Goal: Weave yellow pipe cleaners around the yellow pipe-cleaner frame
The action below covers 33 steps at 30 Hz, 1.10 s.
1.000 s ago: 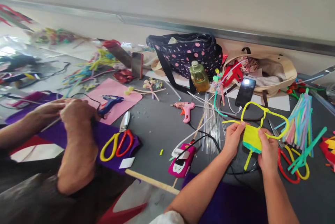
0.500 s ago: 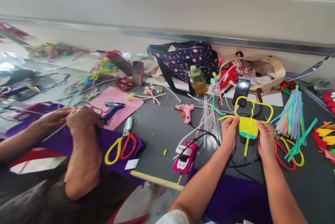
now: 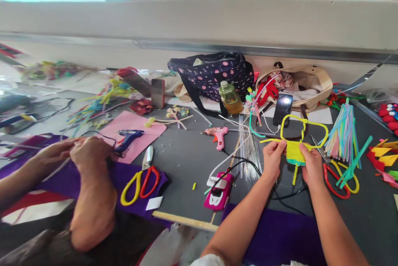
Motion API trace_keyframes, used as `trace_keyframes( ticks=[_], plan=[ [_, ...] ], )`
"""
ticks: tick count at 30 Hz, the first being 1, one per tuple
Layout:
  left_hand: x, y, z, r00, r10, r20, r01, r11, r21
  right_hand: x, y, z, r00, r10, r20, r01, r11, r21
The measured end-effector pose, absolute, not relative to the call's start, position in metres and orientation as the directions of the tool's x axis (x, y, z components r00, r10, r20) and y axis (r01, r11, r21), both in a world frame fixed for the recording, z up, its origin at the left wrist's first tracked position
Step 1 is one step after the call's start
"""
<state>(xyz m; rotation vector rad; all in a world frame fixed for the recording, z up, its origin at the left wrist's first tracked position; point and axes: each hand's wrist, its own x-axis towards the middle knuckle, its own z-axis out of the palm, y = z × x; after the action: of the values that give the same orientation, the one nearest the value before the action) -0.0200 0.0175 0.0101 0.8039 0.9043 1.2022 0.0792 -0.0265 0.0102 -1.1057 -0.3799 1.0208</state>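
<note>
Nearest, a purple felt sheet (image 3: 273,237) lies at the edge of the dark grey counter (image 3: 186,158), and above it the left hand (image 3: 274,159) and right hand (image 3: 311,165) each pinch a side of a small yellow woven pipe-cleaner pouch (image 3: 294,152) — held just over the counter, its looped yellow handle (image 3: 303,127) arching away. Just right lie red-and-yellow-handled scissors (image 3: 340,176); left, a pink toy car (image 3: 218,191). Farther back stand a pink glue gun (image 3: 218,135), a lit black phone (image 3: 282,109) and a dark polka-dot bag (image 3: 214,75) — while a co-worker's hands (image 3: 77,152) press purple fabric.

Bare forearms, no rings or watch, a white sleeve edge (image 3: 207,260) at the left elbow.
</note>
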Motion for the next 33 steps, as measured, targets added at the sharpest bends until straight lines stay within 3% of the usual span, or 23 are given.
trace_keyframes(
  ticks=[15, 22, 33],
  plan=[
    [-0.02, 0.017, 0.004, 0.156, 0.965, -0.211, -0.454, 0.259, 0.852, 0.073, -0.028, 0.009, 0.594, 0.783, -0.184, -0.413, 0.101, -0.905],
    [-0.02, 0.017, 0.005, 0.338, 0.888, -0.311, -0.592, 0.458, 0.664, 0.069, -0.028, 0.008, 0.581, 0.791, -0.192, -0.436, 0.103, -0.894],
    [-0.019, 0.021, 0.009, 0.434, 0.845, -0.312, -0.661, 0.534, 0.527, 0.063, -0.03, 0.002, 0.605, 0.785, -0.132, -0.328, 0.095, -0.94]
  ],
)
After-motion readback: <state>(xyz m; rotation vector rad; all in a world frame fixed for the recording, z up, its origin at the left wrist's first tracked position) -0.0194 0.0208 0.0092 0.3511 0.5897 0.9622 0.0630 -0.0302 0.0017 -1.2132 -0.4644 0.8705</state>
